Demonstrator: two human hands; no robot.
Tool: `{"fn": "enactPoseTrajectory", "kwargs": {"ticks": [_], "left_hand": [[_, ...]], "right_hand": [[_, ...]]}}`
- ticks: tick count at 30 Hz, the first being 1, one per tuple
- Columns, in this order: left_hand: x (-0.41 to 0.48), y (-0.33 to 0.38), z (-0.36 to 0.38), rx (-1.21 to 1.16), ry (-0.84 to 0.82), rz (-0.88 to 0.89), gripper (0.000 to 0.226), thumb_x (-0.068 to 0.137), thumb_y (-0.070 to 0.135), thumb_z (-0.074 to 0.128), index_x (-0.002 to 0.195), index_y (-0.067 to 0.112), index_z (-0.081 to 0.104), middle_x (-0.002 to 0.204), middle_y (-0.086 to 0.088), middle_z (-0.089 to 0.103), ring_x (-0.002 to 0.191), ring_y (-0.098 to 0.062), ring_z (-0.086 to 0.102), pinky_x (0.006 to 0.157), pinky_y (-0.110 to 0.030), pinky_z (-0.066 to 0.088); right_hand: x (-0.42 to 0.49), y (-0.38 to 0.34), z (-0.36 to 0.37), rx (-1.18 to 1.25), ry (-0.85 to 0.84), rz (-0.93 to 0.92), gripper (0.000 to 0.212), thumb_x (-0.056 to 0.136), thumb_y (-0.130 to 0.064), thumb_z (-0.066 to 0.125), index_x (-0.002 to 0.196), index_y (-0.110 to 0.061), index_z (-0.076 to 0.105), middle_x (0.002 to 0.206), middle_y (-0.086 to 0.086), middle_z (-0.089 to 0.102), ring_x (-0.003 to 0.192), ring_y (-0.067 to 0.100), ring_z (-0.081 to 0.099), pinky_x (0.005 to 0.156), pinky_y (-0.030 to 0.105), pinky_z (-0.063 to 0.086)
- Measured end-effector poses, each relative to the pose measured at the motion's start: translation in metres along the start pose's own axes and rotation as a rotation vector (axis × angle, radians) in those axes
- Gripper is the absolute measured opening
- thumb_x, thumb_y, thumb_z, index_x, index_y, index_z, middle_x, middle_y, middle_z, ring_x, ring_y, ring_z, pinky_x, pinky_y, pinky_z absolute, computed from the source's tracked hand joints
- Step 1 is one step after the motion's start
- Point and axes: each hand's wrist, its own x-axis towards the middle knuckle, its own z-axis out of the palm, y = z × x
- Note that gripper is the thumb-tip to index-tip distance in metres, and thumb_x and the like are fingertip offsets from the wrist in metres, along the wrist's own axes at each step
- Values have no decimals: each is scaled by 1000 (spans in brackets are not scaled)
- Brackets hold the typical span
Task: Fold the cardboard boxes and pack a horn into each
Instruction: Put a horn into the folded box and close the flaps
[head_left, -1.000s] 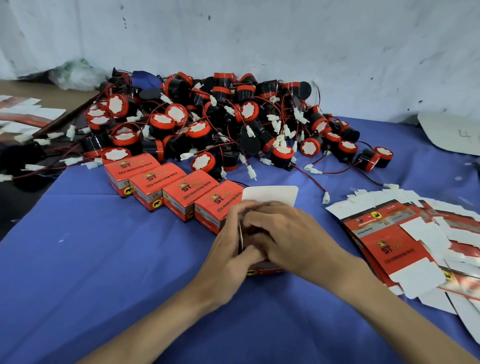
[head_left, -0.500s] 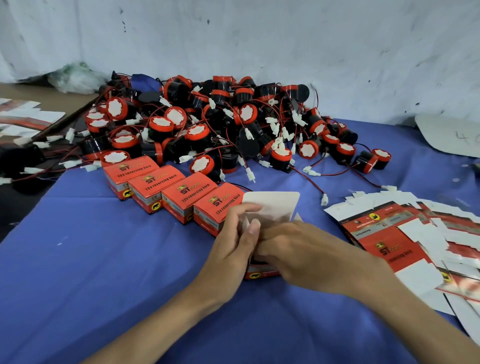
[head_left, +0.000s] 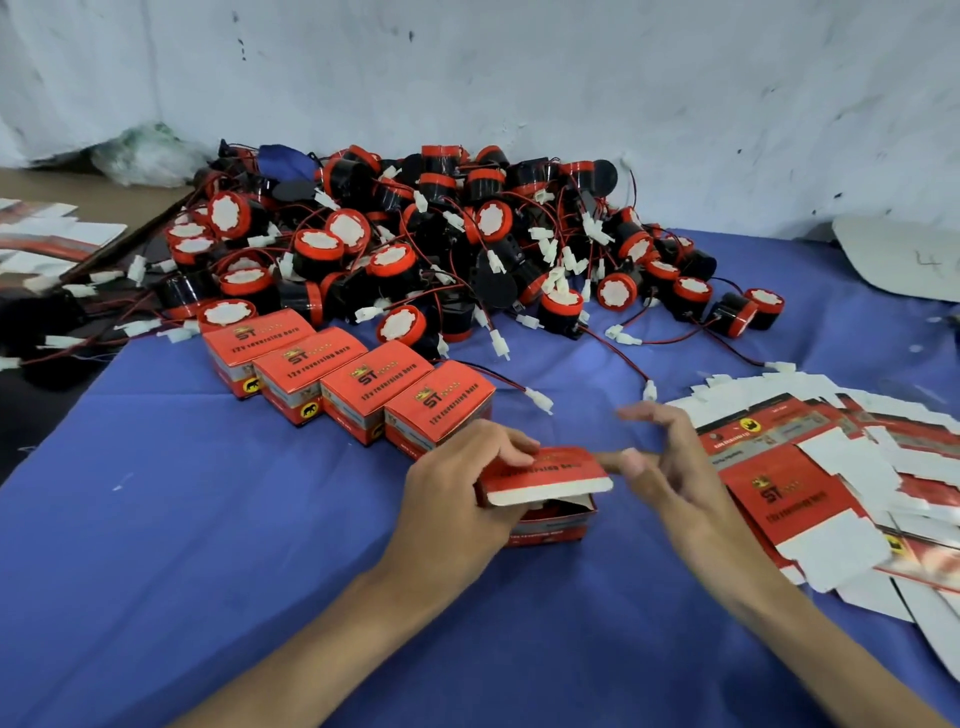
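Near, at 6 o'clock of the blue cloth (head_left: 208, 545): grips with the left hand (head_left: 457, 499) the carton being closed (head_left: 550, 522), fingers curled over its red lid flap (head_left: 556, 467), not yet tucked, white tongue outside. Holds the right hand (head_left: 670, 467) released at 3 o'clock of this carton, fingers loosely spread, grasping nothing; cannot tell about the forefinger touching the flap edge or not. Cannot see inside well enough to confirm a horn. Danger from here: may spring open if pressed from one side only; may crease the tongue if pushed against the inner side flap showing in the gap; may trap a wire under the lid, if any there. Just beside, at 3 to 4 o'clock, a spread of flat unfolded cartons (head_left: 810, 483), easy to sweep away with the right forearm. At 11 o'clock, close to the left knuckles, a row of four closed cartons (head_left: 353, 379), leaving little room on that side. Farther, at 12 o'clock, a loose white connector (head_left: 537, 400) on its wire, then the heap of red-and-black horns (head_left: 441, 249), wires tangled, likely to drag neighbours when pulling one out. Farthest, a pale wall (head_left: 519, 78), with a crumpled plastic bag (head_left: 150, 156) at 10 o'clock.
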Motion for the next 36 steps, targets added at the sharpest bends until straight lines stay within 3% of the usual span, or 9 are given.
{"fn": "enactPoseTrajectory", "kwargs": {"ticks": [2, 5, 9, 14, 18, 22, 27, 32, 36], "left_hand": [[-1, 1, -6, 13, -80, 29, 27, 77, 32, 70, 96, 13, 64, 108, 13, 67, 100, -1, 63, 81, -27, 53], [-3, 0, -15, 35, -226, 49, 46, 83, 51, 61, 118, 22, 61, 123, 17, 61, 115, -1, 56, 93, -22, 47], [0, -4, -19, 144, -260, 156, 39, 90, 39, 56, 124, 20, 64, 129, 10, 61, 121, -2, 53, 101, -25, 44], [1, -8, -19, 157, -262, 193, 34, 91, 31, 57, 122, 19, 64, 128, 5, 62, 124, -6, 54, 102, -30, 46], [-1, -8, -23, 281, -301, 283, 34, 94, 32, 53, 124, 20, 64, 131, 7, 60, 126, -8, 52, 101, -32, 48], [0, -7, -25, 356, -285, 378, 32, 93, 29, 56, 120, 17, 68, 129, 9, 61, 127, -12, 52, 97, -31, 51], [0, -7, -26, 371, -361, 412, 33, 96, 30, 51, 121, 16, 66, 131, 9, 59, 134, -12, 44, 107, -31, 42], [-1, -9, -28, 343, -492, 364, 49, 97, 47, 45, 134, 16, 56, 145, 9, 45, 142, -11, 30, 115, -25, 28], [-1, 0, -27, 468, -378, 428, 42, 88, 39, 61, 121, 14, 67, 129, 4, 62, 114, -23, 59, 94, -31, 50]], "right_hand": [[1, 3, 3, 14, -45, -45, 45, 74, -55, 68, 116, -51, 52, 97, -5, 74, 95, 5, 66, 82, 12, 47], [0, 6, 11, -24, -20, -148, 29, 78, -33, 68, 106, -40, 68, 101, -18, 72, 99, -1, 65, 79, 7, 46], [-2, 14, 17, -212, 126, -252, 30, 75, -30, 70, 104, -38, 67, 98, -31, 67, 95, -2, 66, 82, 11, 48], [-2, 28, 22, -544, 305, -590, 28, 76, -15, 72, 104, -16, 68, 97, -4, 72, 73, 16, 69, 66, 27, 55], [-3, 33, 20, -710, 253, -760, 24, 87, -19, 62, 107, -8, 67, 106, 5, 71, 96, 12, 68, 71, 31, 53], [-13, 31, 15, -897, 189, -736, 34, 89, -28, 59, 114, -6, 66, 112, 3, 69, 109, 21, 64, 76, 35, 55], [-23, 24, 19, -1256, 287, -686, 36, 92, -31, 48, 109, -11, 73, 116, 19, 66, 96, 36, 68, 67, 37, 58], [-17, 18, 16, -1101, 90, -753, 31, 88, -21, 55, 104, -1, 72, 118, 11, 66, 111, 27, 62, 76, 35, 58], [-5, 17, -5, -1066, 96, -682, 40, 91, -40, 53, 108, -9, 72, 117, 5, 68, 104, 21, 67, 86, 36, 53]]}}
